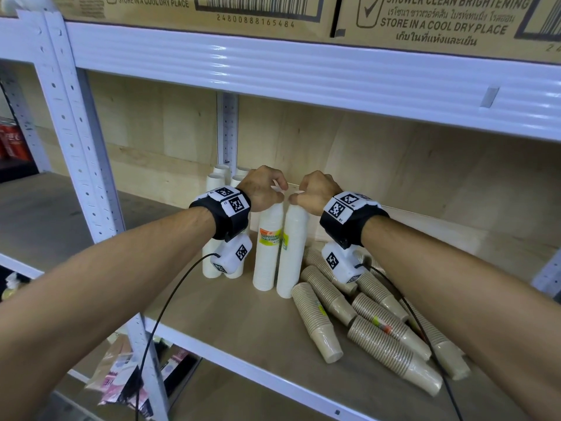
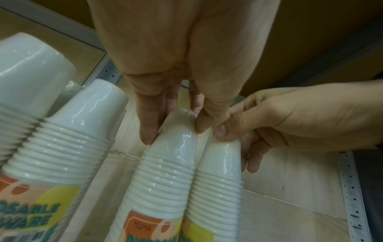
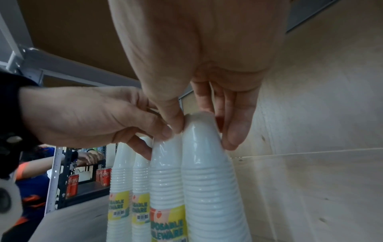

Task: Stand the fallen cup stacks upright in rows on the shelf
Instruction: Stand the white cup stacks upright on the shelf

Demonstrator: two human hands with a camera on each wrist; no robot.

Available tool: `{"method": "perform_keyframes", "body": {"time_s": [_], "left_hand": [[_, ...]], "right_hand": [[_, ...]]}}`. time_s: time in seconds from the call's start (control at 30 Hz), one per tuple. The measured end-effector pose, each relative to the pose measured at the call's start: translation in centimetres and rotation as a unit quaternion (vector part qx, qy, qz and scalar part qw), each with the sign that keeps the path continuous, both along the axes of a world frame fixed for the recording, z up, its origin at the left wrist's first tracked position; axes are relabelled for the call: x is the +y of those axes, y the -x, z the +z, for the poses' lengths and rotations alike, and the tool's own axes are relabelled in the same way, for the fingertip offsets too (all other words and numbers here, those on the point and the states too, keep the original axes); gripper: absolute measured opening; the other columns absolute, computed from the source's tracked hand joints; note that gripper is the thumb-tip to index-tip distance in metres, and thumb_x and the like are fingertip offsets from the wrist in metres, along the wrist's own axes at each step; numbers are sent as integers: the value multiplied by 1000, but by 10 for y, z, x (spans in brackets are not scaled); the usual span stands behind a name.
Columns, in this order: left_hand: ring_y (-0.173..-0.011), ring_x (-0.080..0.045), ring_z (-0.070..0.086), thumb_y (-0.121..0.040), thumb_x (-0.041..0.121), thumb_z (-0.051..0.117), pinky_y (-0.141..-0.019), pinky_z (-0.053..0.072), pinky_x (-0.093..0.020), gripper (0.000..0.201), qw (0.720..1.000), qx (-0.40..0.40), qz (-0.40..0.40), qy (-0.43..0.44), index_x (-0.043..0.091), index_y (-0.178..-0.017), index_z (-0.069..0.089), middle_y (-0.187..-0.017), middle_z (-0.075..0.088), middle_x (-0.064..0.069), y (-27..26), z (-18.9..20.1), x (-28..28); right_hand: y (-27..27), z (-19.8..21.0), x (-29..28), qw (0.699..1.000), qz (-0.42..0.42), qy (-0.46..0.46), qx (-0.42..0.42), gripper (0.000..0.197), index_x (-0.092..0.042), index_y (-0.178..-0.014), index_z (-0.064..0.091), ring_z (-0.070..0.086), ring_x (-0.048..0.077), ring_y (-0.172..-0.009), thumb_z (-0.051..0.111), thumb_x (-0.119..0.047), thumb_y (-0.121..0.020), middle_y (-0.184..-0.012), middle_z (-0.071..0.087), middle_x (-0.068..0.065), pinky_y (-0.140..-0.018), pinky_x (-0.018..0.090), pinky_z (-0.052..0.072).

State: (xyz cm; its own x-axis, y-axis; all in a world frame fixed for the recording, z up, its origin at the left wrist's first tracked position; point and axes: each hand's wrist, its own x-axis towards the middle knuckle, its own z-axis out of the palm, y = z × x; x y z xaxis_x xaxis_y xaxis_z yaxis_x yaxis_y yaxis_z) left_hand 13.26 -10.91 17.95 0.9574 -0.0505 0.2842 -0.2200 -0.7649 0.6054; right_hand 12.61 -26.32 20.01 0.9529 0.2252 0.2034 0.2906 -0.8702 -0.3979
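Note:
Two upright stacks of white plastic cups stand side by side on the wooden shelf (image 1: 230, 326). My left hand (image 1: 277, 192) pinches the top of the left white stack (image 1: 267, 256) between thumb and fingers; the left wrist view shows this hand (image 2: 174, 131) on that stack (image 2: 165, 173). On the right white stack (image 1: 292, 256), my right hand (image 1: 296, 197) pinches the top cup, and the right wrist view shows it (image 3: 204, 134) on that stack (image 3: 209, 183). Several brown paper cup stacks (image 1: 367, 320) lie fallen to the right.
More white cup stacks (image 1: 217, 180) stand upright behind my left wrist, near the back post (image 1: 227, 129). A white shelf beam (image 1: 303, 71) with cardboard boxes (image 1: 440, 22) runs overhead. Red cola cans (image 1: 12, 141) sit far left. A black cable (image 1: 170, 302) hangs from each wrist.

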Motion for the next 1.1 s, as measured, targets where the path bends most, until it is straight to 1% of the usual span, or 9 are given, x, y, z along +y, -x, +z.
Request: {"method": "perform_keyframes", "body": {"time_s": [0.13,0.2,0.3,0.37,0.53,0.67,0.83,0.93,1.1], "left_hand": [[-105,-21,60,-83,12,69,-91,53,-34,23,1000,14,-1,-2,17,-105,70,-112,65,-5,0,0,-1],[-110,-21,59,-83,14,69,-93,52,-35,26,1000,17,-1,-2,17,-109,69,-115,64,-5,0,0,-1],[-111,-19,56,-85,16,68,-88,47,-27,31,1000,12,2,-2,14,-117,68,-120,62,-3,1,1,-1],[-109,-18,57,-86,15,68,-84,45,-25,32,1000,9,6,-4,14,-117,68,-120,63,-2,1,2,-1],[-108,-18,57,-84,19,72,-82,44,-26,32,1000,11,3,-16,14,-116,70,-120,64,-2,-1,3,0],[-100,-16,56,-84,18,72,-79,43,-25,30,999,14,5,-30,15,-114,70,-118,64,-2,-2,4,0],[-106,-19,57,-84,16,71,-83,46,-27,29,999,22,8,-45,15,-114,70,-118,64,-3,-2,6,0],[-110,-20,57,-84,14,71,-90,49,-30,32,998,33,6,-54,14,-116,69,-120,63,-3,-1,10,-1],[-108,-21,60,-83,14,72,-88,54,-32,34,995,59,14,-79,14,-117,70,-120,63,-2,7,22,-2]], "right_hand": [[-2,0,1,999,24,-16,22,40,-11,-123,63,55,19,-93,65,-19,-83,-119,61,7,-70,25,42],[-3,0,1,999,25,-27,21,39,-12,-122,62,53,18,-92,65,-20,-84,-113,60,3,-72,25,42],[-3,0,2,999,7,-30,10,36,-9,-115,64,54,19,-87,68,-27,-84,-104,59,2,-70,26,43],[-5,-1,2,1000,6,-23,8,35,-7,-114,66,55,20,-86,68,-25,-84,-111,64,6,-69,26,44],[-8,-1,1,999,30,-39,23,35,-11,-119,65,53,19,-90,64,-18,-85,-119,61,7,-72,26,43],[-8,-2,2,998,17,-50,23,32,-9,-111,67,58,20,-81,69,-25,-83,-102,63,7,-69,29,49],[-9,-3,2,997,29,-59,32,32,-10,-113,67,60,22,-83,68,-20,-82,-99,59,4,-70,30,51],[-7,-3,2,997,32,-59,31,33,-9,-112,68,61,22,-85,66,-19,-81,-96,59,3,-76,34,55],[-6,-2,3,998,40,-51,23,34,-10,-112,67,60,21,-87,67,-21,-81,-100,59,3,-78,32,54]]}}
